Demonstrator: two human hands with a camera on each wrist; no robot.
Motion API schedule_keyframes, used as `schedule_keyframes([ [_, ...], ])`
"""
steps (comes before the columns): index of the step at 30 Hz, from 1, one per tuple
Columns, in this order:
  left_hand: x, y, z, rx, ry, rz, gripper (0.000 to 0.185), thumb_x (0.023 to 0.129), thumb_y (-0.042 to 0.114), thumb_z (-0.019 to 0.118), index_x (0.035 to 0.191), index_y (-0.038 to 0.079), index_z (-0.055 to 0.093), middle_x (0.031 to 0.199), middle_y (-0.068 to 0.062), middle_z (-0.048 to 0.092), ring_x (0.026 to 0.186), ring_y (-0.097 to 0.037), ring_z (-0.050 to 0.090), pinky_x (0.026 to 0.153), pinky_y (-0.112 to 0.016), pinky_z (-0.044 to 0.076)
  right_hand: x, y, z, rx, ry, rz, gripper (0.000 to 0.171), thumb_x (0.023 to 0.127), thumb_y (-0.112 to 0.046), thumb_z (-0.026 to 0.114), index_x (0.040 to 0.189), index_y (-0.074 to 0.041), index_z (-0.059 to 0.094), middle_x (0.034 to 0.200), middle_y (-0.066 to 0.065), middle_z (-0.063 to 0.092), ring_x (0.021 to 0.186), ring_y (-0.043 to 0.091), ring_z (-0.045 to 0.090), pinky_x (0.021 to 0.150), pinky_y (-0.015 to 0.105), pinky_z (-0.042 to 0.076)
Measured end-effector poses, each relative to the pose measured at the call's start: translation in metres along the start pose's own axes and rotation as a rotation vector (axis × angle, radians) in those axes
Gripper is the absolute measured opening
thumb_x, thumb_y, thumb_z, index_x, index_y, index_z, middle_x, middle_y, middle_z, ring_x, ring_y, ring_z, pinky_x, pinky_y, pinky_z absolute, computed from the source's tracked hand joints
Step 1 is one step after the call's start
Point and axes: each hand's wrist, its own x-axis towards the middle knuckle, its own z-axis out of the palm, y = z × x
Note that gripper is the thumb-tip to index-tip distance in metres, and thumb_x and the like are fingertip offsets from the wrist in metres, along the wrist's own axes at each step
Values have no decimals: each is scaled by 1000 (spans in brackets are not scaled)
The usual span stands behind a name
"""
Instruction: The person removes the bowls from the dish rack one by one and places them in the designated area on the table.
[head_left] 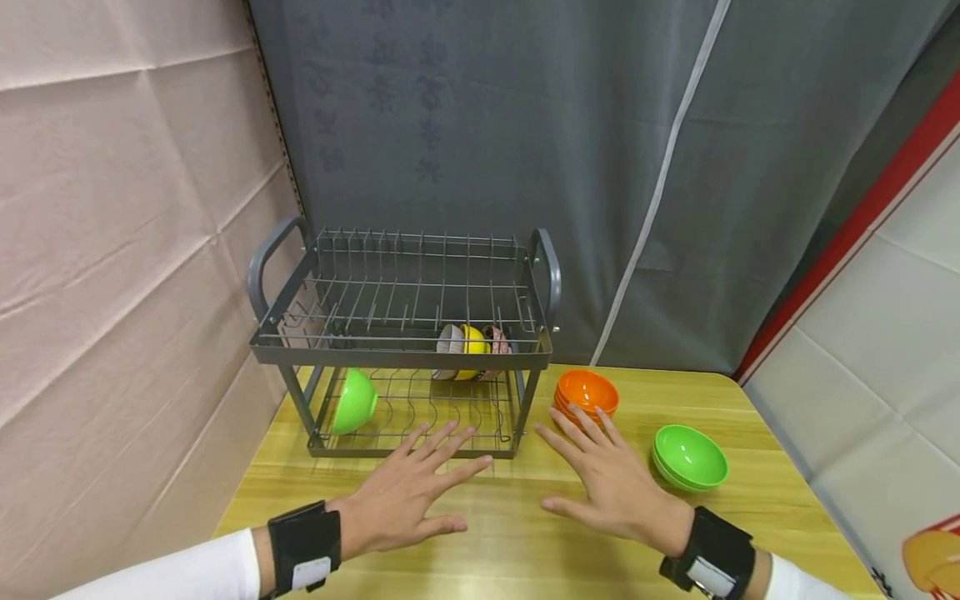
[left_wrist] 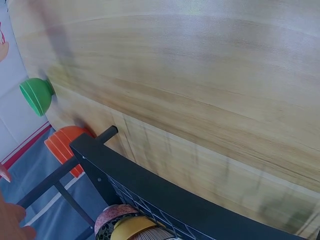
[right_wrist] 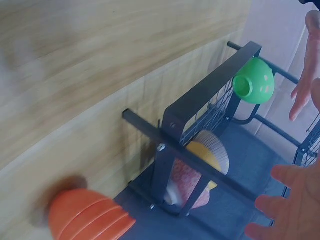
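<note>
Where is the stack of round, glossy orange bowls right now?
In the head view, the round, glossy orange bowl stack stands right of centre on the wood-grain table, between the dark grey metal dish rack and the round green bowl stack.

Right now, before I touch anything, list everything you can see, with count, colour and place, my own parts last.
Wood-grain table: one, yellowish tan, beneath rack and bowls
Two-tier metal dish rack: one, dark grey, table's left side
Round tipped bowl: one, green, lower tier, left end
Row of bowls: at least three, pale striped, yellow, pink-patterned, lower tier, right end
Glossy bowl stack: several, orange, right of rack
Round bowl pair: at least two, green, far right
Hanging curtain: one, grey, behind
Draped cloth: pinkish, left
Wall panel: white, red-edged, right
Sleeves: two, white, bottom
Wristbands: two, black
Left hand: one, bare, before rack
Right hand: one, bare, near orange bowls
</note>
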Motion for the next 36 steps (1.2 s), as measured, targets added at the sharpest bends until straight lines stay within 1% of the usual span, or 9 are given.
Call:
schedule_keyframes([
  [3, -1, -1, 1, -6, 0, -5, 75, 98, 73, 32, 162, 38, 16, 172, -5, 15, 156, -32, 25, 119, -61, 34, 5, -5, 2, -2, -6, -18, 87, 87, -78, 52, 156, -24, 41, 163, 11, 39, 149, 39, 38, 131, 47, 4],
  [5, -2, -2, 1, -16, -5, -6, 75, 99, 73, 32, 162, 37, 16, 172, -5, 15, 156, -32, 26, 119, -61, 35, 8, -8, 4, 2, -26, -21, 88, 88, -78, 50, 156, -24, 40, 163, 11, 37, 149, 39, 38, 128, 54, 18],
  [7, -3, -3, 1, -21, -16, -11, 74, 99, 73, 30, 163, 37, 16, 172, -6, 14, 156, -32, 25, 119, -61, 35, 11, -11, 5, 0, -46, -26, 88, 89, -79, 48, 157, -25, 38, 164, 12, 36, 149, 40, 38, 122, 58, 29],
  [11, -4, -5, 0, -31, -36, -28, 74, 99, 73, 31, 162, 37, 17, 172, -6, 15, 156, -32, 24, 120, -62, 32, 16, -16, 8, 22, -84, -39, 89, 89, -79, 47, 158, -25, 36, 164, 13, 35, 149, 42, 36, 121, 60, 32],
  [15, -6, -6, 0, -43, -54, -47, 75, 98, 73, 32, 162, 38, 17, 172, -6, 16, 157, -32, 21, 121, -62, 30, 20, -20, 11, 37, -103, -52, 89, 89, -79, 47, 159, -26, 34, 166, 11, 31, 150, 41, 34, 121, 61, 31],
  [18, -7, -6, 1, -46, -46, -50, 75, 98, 73, 33, 162, 37, 18, 171, -8, 18, 157, -32, 22, 121, -62, 30, 24, -23, 14, 55, -118, -55, 89, 89, -79, 47, 159, -26, 34, 168, 9, 28, 151, 41, 33, 121, 61, 30],
  [23, -9, -7, 2, -27, -19, -56, 76, 98, 73, 34, 162, 35, 21, 171, -9, 20, 156, -33, 25, 122, -62, 30, 29, -28, 20, 67, -141, -70, 89, 90, -78, 48, 160, -25, 32, 168, 9, 26, 152, 41, 31, 122, 61, 28],
  [29, -12, -9, 3, -43, -35, -85, 76, 98, 73, 35, 162, 34, 22, 171, -8, 15, 156, -33, 23, 122, -61, 29, 35, -35, 25, 75, -161, -89, 90, 90, -79, 46, 160, -25, 31, 168, 10, 26, 155, 37, 27, 124, 62, 24],
  [36, -15, -13, 4, -57, -34, -111, 77, 97, 73, 36, 163, 34, 19, 172, -8, 13, 157, -33, 20, 122, -60, 30, 42, -43, 29, 92, -177, -99, 89, 90, -81, 40, 161, -27, 30, 169, 9, 24, 156, 36, 25, 125, 62, 19],
])
